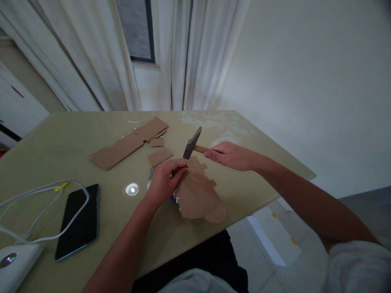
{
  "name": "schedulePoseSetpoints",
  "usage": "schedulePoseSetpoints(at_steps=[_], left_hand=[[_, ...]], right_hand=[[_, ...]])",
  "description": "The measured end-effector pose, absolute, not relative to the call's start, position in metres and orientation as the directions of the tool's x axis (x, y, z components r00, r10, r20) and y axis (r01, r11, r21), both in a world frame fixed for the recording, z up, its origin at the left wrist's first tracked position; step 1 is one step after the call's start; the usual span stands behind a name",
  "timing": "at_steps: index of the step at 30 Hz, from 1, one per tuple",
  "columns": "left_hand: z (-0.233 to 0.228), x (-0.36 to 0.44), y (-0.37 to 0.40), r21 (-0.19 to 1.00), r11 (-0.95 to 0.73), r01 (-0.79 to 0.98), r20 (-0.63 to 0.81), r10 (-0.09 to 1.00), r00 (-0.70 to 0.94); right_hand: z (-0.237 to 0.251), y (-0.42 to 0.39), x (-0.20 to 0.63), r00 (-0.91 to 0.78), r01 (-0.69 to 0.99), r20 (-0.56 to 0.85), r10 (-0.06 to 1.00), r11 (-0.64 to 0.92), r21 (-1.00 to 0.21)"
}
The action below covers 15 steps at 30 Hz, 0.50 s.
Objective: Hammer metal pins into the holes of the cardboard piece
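Observation:
My right hand point(230, 156) grips a hammer point(192, 143) by its wooden handle. The dark metal head is raised just above a torn, irregular piece of brown cardboard point(198, 195). Rows of small holes mark the cardboard's far end, under the hammer head. My left hand point(165, 181) rests at that punched end, thumb and forefinger pinched together; what is between the fingertips is too small to make out. Several thin metal nails point(151, 172) lie beside the left knuckles. Something blue point(174, 199) shows partly from beneath the cardboard's left edge.
Flat cardboard strips point(128, 147) and smaller cardboard pieces point(160, 156) lie farther back on the table point(116, 215). To the left are a phone point(80, 219), looped white cables point(45, 188) and a white device point(18, 262). The table's front edge is close to my body.

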State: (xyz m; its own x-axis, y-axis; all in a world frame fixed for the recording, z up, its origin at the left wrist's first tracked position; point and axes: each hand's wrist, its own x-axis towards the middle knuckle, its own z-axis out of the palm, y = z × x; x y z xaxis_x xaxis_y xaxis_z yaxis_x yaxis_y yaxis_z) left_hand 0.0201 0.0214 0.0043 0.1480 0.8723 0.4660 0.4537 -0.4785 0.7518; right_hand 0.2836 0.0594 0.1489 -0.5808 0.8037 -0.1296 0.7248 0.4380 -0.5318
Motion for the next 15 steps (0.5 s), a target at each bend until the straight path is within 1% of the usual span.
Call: schedulePoseSetpoints(at_steps=[3, 8, 13, 15], left_hand=[[0.0044, 0.0202, 0.0211, 0.749, -0.476, 0.461, 0.462, 0.874, 0.152], [0.0042, 0.0216, 0.0205, 0.764, -0.478, 0.434, 0.466, 0.873, 0.142], [0.0044, 0.0213, 0.0209, 0.764, -0.470, 0.441, 0.453, 0.878, 0.152], [0.0046, 0.0209, 0.0208, 0.767, -0.476, 0.431, 0.456, 0.876, 0.156]], right_hand=[[0.1499, 0.0577, 0.2790, -0.597, 0.736, -0.171, 0.784, 0.450, -0.506], [0.1504, 0.0574, 0.2786, -0.589, 0.725, -0.113, 0.800, 0.461, -0.512], [0.1473, 0.0570, 0.2782, -0.602, 0.728, -0.140, 0.786, 0.468, -0.501], [0.1487, 0.0561, 0.2779, -0.606, 0.726, -0.122, 0.786, 0.484, -0.489]])
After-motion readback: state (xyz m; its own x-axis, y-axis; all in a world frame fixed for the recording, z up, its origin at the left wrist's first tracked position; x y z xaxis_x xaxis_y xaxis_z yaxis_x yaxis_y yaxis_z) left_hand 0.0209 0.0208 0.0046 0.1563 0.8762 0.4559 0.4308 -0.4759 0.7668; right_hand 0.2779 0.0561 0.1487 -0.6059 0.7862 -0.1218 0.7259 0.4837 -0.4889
